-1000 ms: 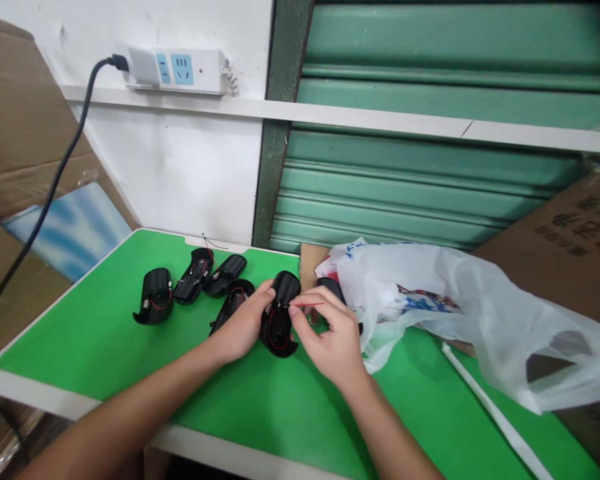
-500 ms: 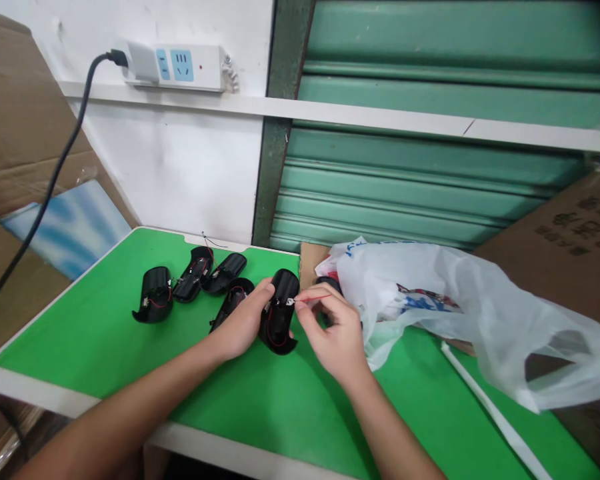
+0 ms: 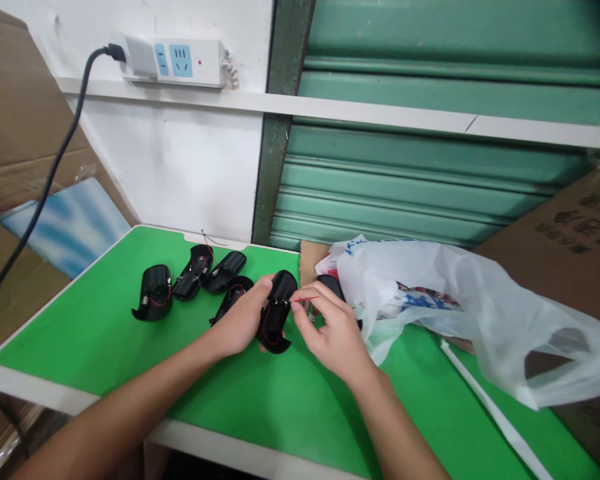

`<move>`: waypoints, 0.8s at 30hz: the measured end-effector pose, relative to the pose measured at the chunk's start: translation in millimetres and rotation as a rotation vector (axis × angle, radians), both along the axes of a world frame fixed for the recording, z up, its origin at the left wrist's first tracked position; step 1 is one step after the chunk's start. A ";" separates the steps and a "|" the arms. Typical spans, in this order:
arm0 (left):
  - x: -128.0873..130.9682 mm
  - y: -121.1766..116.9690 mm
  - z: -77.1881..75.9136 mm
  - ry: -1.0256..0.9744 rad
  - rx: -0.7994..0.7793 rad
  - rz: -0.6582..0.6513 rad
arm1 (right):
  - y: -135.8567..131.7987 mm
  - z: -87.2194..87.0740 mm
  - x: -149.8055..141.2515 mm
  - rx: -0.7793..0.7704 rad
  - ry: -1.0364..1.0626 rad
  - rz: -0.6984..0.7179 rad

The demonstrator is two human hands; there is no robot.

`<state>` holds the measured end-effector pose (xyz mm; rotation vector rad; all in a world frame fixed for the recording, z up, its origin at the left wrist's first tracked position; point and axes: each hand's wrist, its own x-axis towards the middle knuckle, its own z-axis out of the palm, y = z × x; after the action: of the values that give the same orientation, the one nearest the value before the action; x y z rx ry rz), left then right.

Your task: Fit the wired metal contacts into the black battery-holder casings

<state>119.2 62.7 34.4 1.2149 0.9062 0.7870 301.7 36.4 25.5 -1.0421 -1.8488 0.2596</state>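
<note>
My left hand (image 3: pixel 245 319) is closed around a curved black plastic housing (image 3: pixel 275 323), held tilted above the green tabletop. A thin red wire runs along the inside of its lower end. My right hand (image 3: pixel 333 327) pinches a red wire (image 3: pixel 306 298) between thumb and forefinger, close to the housing's right edge. Beside my left hand, another black housing (image 3: pixel 230 300) lies partly covered. Farther left rest several like it, among them one housing (image 3: pixel 155 293) with a red wire and another (image 3: pixel 194 273). Behind my right hand a dark part (image 3: pixel 330 285) shows in part.
A crumpled white plastic bag (image 3: pixel 460 300) lies on the right of the green table (image 3: pixel 230 407). A white strip (image 3: pixel 495 410) lies in front of it. Cardboard boxes (image 3: pixel 580 233) stand at the sides. A power strip (image 3: pixel 195 63) with a black cable (image 3: pixel 75 133) is on the wall.
The housing has turned and shifted slightly left in my left hand. My right hand still pinches the red wire, its fingers a little lower.
</note>
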 end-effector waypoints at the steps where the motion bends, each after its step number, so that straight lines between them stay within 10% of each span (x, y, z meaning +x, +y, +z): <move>1: -0.4 0.0 1.3 0.016 -0.002 0.002 | 0.2 -0.1 0.6 -0.011 -0.020 0.011; 24: -0.3 2.3 -0.9 0.014 0.022 0.000 | -3.8 -5.0 -3.4 -0.002 -0.079 0.007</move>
<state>118.9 65.0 33.5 1.2408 0.9108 0.7914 298.3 32.6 20.5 -1.0611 -1.9234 0.2276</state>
